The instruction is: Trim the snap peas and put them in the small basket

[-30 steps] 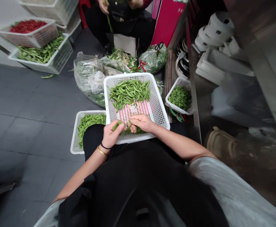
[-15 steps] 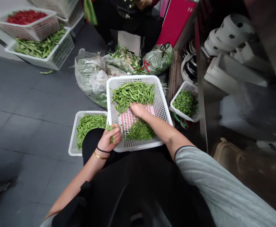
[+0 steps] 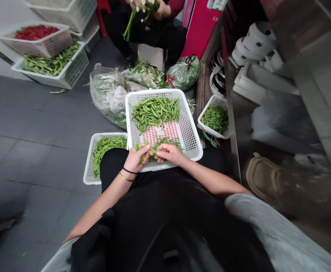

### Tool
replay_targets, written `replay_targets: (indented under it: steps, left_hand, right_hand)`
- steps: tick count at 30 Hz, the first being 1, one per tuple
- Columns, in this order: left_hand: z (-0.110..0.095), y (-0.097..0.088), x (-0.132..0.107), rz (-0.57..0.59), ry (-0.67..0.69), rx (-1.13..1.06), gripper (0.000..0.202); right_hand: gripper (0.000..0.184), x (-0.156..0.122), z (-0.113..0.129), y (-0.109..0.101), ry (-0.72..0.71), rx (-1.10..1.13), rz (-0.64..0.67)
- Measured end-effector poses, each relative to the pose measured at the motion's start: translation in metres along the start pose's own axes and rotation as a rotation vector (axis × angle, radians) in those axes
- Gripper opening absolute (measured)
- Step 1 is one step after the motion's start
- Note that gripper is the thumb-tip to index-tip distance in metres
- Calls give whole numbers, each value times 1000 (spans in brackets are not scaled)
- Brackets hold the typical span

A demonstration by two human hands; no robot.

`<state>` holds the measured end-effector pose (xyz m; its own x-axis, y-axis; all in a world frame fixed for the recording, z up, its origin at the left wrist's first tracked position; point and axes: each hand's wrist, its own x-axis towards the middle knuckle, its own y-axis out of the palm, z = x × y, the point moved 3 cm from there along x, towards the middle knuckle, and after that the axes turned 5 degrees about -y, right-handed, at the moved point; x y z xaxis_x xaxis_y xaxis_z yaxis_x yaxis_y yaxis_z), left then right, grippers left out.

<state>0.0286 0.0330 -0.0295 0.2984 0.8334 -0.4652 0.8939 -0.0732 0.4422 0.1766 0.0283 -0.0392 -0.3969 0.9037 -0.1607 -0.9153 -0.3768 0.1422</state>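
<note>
A white plastic basket (image 3: 193, 130) rests on my lap. Toward its far side lies a heap of green pea pods (image 3: 155, 111); a pile of thin green trimmings (image 3: 169, 142) sits at the near side, partly behind my hands. Over the near left corner, my left hand (image 3: 134, 159) is closed around a few pea pods (image 3: 137, 146). My right hand (image 3: 171, 154) meets it there, fingertips pinching the end of a pod (image 3: 153, 150) that spans both hands. Left of my knee, a second white basket (image 3: 87, 166) contains more pods (image 3: 108, 147).
Clear plastic bags of greens (image 3: 105, 88) lie beyond the basket. A basket of leafy greens (image 3: 215, 119) stands right, beside a metal shelf (image 3: 235, 151). Opposite, a person's hand (image 3: 163, 9) holds green stalks (image 3: 129, 26). Stacked crates (image 3: 69, 77) stand far left.
My right hand has come back from the pod heap to my left hand at the near edge, with a pod now between them. The view has shifted slightly; the other person's hands now show.
</note>
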Motion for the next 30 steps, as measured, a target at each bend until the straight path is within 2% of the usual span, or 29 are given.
replay_targets:
  steps: [2, 4, 7, 10, 13, 16, 19, 22, 23, 25, 27, 30]
  left_hand:
    - [-2, 2, -11, 145, -70, 72, 23]
    - [-4, 3, -20, 256, -133, 134, 20]
    - [-4, 3, -28, 314, -181, 176, 18]
    - [-2, 8, -30, 320, -181, 143, 17]
    - [5, 15, -26, 261, -160, 28, 17]
    - [11, 16, -21, 130, -160, -109, 21]
    - [4, 3, -17, -29, -60, -170, 24]
    - [-9, -11, -17, -145, 88, -127, 25]
    - [-11, -13, -17, -152, 113, -96, 25]
    - [-13, -11, -18, -129, 124, -18, 25]
    - [-12, -5, -19, -100, 123, 71, 25]
    - [-11, 0, -21, -85, 165, 227, 23]
  right_hand:
    - [31, -1, 13, -4, -37, -89, 40]
    - [27, 0, 30, -9, -147, -225, 28]
    - [12, -1, 53, -5, -353, -537, 94]
    - [15, -3, 58, 6, -484, -812, 85]
    - [22, -3, 50, 16, -520, -1071, -28]
    - [29, -2, 42, 14, -510, -1209, -98]
    - [24, -5, 48, -11, -528, -1131, -184]
    - [19, -11, 59, -43, -437, -1000, -279]
    - [16, -12, 60, -48, -388, -961, -262]
    - [19, -11, 59, -44, -315, -910, -120]
    - [22, -9, 53, -27, -309, -919, 70]
    - [23, -5, 43, -3, -381, -984, 231]
